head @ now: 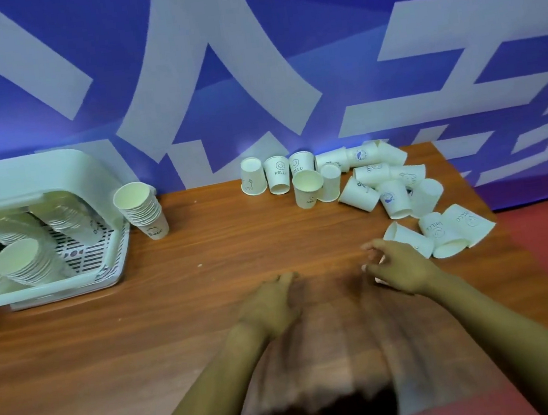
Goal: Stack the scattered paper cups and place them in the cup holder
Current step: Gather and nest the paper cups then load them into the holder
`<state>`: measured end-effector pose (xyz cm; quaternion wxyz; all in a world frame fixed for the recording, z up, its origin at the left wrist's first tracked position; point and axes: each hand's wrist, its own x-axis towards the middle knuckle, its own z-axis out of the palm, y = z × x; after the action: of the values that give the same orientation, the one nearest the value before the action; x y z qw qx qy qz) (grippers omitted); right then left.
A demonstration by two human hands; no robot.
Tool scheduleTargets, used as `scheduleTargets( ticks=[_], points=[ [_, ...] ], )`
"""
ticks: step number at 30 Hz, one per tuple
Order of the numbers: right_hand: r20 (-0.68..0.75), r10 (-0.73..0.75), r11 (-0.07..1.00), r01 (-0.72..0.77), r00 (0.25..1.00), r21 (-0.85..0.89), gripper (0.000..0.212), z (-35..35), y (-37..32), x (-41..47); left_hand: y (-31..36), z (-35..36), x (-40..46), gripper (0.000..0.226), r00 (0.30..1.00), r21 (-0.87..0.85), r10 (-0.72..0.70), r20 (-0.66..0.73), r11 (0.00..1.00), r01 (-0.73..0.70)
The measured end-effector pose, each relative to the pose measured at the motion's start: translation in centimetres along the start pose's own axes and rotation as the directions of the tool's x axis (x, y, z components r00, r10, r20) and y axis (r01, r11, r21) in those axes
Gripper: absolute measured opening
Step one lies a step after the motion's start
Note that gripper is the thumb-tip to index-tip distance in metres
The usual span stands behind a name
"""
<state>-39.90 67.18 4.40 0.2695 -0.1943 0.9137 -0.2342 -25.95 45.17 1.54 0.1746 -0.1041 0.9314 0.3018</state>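
Our right hand (399, 266) hovered just above the tabletop (210, 318) with its fingers loosely spread and holding nothing, right beside the nearest fallen cup (408, 241). Our left hand (270, 302) lay a little to its left, fingers relaxed and likewise empty; both were blurred.

We judged the step to be picking up that nearest cup. To do it well, we thought it best to take the cup lightly round its wall so the paper would not crush, turn its mouth upward, and nest the next one straight into it.

Beyond the right hand lay the scattered cups (391, 189), some upright, most tipped over and touching. Several read "HELLO" under a smiley face; others carried a blue round mark too small to read.

Far to the left of the left hand stood a finished stack (143, 211) just beside the cup holder (51, 289), which already held several leaning stacks. The stack's bottom cup bore writing we could not make out.
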Motion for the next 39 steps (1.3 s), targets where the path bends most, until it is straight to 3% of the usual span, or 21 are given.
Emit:
scheduleTargets(
  ticks=[10,15,19,26,34,39],
  points=[
    [-0.179,-0.022,0.999,0.013,0.984,-0.051,0.055,-4.2,6.9,2.9,8.3,2.8,7.0,0.054,0.998,-0.001,0.027,0.057,1.000,-0.027],
    [-0.105,-0.038,0.988,0.022,0.994,-0.155,0.065,-5.3,10.0,6.1,13.0,4.8,10.0,0.044,0.999,-0.032,0.019,0.047,0.999,-0.018],
    [-0.012,-0.088,0.985,0.086,0.996,-0.151,0.069,-4.8,11.9,7.7,15.2,7.2,12.5,0.036,0.993,-0.100,-0.035,0.117,0.994,0.046],
    [0.042,-0.090,0.965,0.097,0.995,-0.244,0.073,-4.3,12.8,9.4,15.8,8.4,14.5,0.013,0.992,-0.139,-0.091,0.088,0.985,0.103],
    [0.005,-0.029,0.999,0.029,1.000,-0.025,0.080,-4.6,10.7,9.2,13.0,4.1,11.8,0.030,0.996,-0.146,-0.089,-0.011,0.985,0.087],
    [-0.082,-0.066,0.998,0.066,0.994,-0.003,0.083,-4.6,5.4,8.6,9.8,0.0,9.5,0.015,0.995,-0.178,-0.055,-0.083,0.983,0.040]
  ],
)
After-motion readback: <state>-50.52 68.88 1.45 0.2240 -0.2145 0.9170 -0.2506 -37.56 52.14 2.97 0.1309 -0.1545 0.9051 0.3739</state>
